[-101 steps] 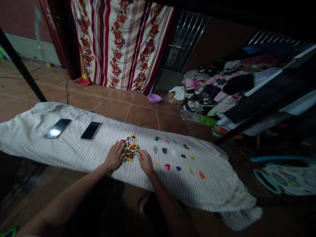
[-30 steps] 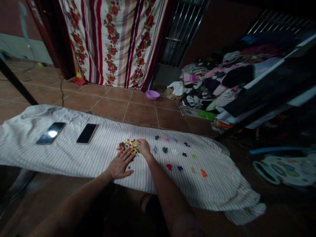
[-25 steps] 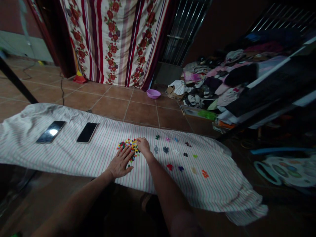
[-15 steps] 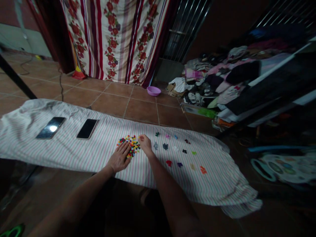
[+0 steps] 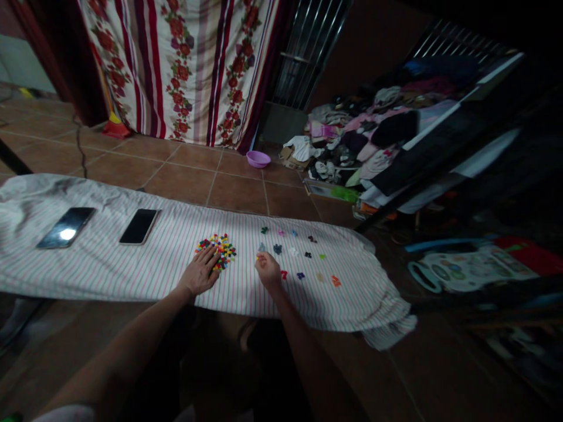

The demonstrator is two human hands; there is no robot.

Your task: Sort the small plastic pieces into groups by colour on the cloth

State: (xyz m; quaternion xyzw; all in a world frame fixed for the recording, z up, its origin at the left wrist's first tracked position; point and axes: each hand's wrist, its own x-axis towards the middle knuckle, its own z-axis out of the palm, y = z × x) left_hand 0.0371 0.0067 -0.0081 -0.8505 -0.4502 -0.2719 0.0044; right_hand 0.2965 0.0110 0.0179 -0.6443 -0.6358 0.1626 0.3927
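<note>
My left hand (image 5: 201, 274) lies flat with its fingers stretched out over the near left side of a pile of tiny multicoloured plastic pieces (image 5: 226, 249). To the right of that pile, my right hand (image 5: 268, 271) is closed in a pinch, with a bit of yellow showing at the fingertips, apparently a small yellow piece. Small single-colour groups surround it: light grey pieces (image 5: 262, 247) just beyond the fingers, dark grey pieces (image 5: 277, 249), and red pieces (image 5: 284, 274) beside the wrist. Farther right are white pieces (image 5: 294, 252), dark blue pieces (image 5: 300, 275) and orange pieces (image 5: 336, 281).
A striped cloth (image 5: 145, 269) covers the long work surface. Two phones, a glossy one (image 5: 65, 227) and a black-screened one (image 5: 139, 226), lie at the left. Beyond are a purple basin (image 5: 258, 159) on the tiled floor and a heap of clothes (image 5: 352, 132).
My right hand has moved away from the pile, rightward and nearer to me, to the colour groups. My left hand stays on the pile. The whole view has shifted to the right.
</note>
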